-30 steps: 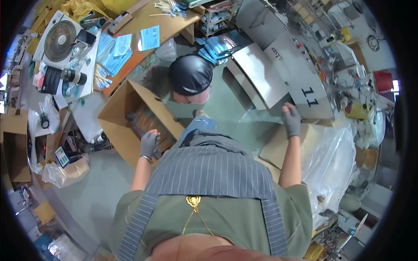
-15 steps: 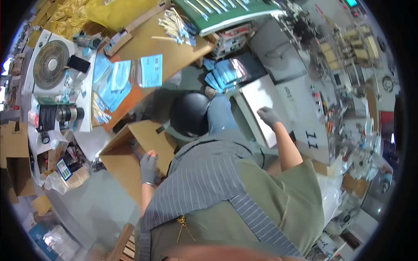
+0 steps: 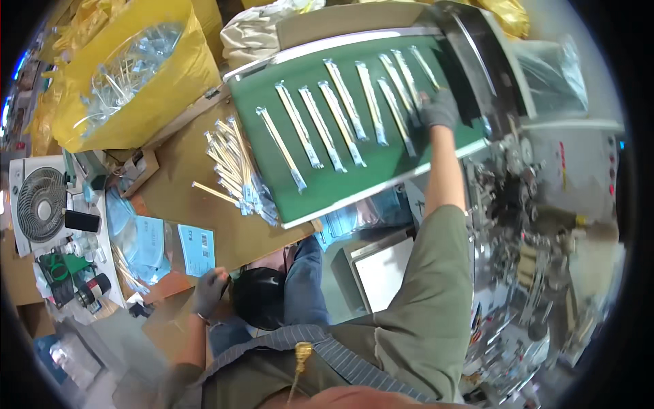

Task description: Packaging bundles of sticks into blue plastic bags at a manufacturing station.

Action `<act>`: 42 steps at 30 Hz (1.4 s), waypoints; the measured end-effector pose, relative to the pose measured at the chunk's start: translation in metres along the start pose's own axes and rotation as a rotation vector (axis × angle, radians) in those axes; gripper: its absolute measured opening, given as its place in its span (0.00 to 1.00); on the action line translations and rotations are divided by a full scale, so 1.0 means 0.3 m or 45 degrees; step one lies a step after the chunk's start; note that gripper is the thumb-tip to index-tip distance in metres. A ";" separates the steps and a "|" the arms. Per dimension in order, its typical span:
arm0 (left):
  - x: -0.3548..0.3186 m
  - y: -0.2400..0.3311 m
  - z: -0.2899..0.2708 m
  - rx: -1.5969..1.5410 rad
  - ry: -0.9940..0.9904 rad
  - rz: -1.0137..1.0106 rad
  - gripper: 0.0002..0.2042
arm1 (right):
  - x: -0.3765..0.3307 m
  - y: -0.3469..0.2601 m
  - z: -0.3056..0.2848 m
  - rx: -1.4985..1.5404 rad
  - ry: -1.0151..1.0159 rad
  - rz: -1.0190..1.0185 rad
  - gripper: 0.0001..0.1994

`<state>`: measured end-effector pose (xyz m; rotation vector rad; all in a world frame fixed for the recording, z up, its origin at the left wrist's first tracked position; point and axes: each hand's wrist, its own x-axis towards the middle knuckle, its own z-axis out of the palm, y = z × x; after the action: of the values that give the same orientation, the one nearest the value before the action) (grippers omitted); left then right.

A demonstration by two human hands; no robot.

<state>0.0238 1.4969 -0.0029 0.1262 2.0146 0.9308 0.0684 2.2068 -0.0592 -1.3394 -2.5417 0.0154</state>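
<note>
My right hand (image 3: 439, 111), in a grey glove, reaches to the right end of a green conveyor belt (image 3: 272, 194). It is beside the rightmost slim wooden sticks in clear sleeves, which look like wrapped chopsticks (image 3: 403, 76). Its fingers are dark and blurred, so their grip does not show. Several more wrapped sticks (image 3: 332, 123) lie slanted across the belt. Low by my lap, my left hand (image 3: 209, 293) is gloved too, its fingers curled together with bare fingertips showing. I see nothing in it. It is nearest to a flat blue printed package (image 3: 197, 249).
A heap of wrapped sticks (image 3: 235, 167) lies on the brown table (image 3: 174, 184) left of the belt. Behind it stands a yellow sack (image 3: 75, 129) full of clear wrappers. A fan (image 3: 42, 204) and phone (image 3: 82, 221) are far left. Machinery (image 3: 524, 252) fills the right side.
My right hand has gone from above the white box lid up and forward to the belt. My left hand has left the cardboard box for the table's edge. The view has shifted toward the belt.
</note>
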 end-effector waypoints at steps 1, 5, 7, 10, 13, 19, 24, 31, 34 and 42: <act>0.062 0.077 -0.001 0.066 0.033 0.000 0.13 | 0.063 -0.007 -0.018 -0.029 -0.164 0.120 0.32; 0.340 0.182 0.013 0.109 0.246 0.127 0.16 | 0.022 -0.091 0.110 0.265 0.164 -0.083 0.32; 0.459 0.178 -0.001 -0.180 0.323 0.065 0.18 | -0.146 -0.306 0.106 0.240 -0.043 -0.229 0.37; 0.664 0.078 -0.066 -0.886 0.081 -0.091 0.26 | -0.415 -0.637 0.026 0.426 0.055 -0.419 0.36; 0.830 0.098 -0.051 -0.549 0.380 -0.028 0.35 | -0.655 -0.935 -0.043 0.561 -0.218 -0.439 0.38; 0.802 0.346 0.034 -0.566 0.571 -0.050 0.45 | -0.920 -1.258 0.065 0.742 -0.318 -0.531 0.37; 0.736 0.219 0.039 -0.226 0.712 0.085 0.41 | -0.868 -1.223 0.254 0.785 -0.742 0.190 0.40; 0.729 0.050 -0.032 -1.141 0.414 0.303 0.36 | -0.906 -1.232 0.208 0.733 -0.505 0.156 0.49; 0.805 0.108 -0.040 -1.533 0.022 0.426 0.18 | -0.905 -1.249 0.228 0.830 -0.682 -0.014 0.43; 0.770 0.033 -0.073 -1.173 -0.060 0.393 0.20 | -1.113 -1.290 0.212 2.167 -1.448 0.227 0.21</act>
<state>-0.1345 1.5876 -0.1469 -0.0568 1.3667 1.9333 -0.0804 1.7215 -0.1458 -0.6563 -1.5222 2.7131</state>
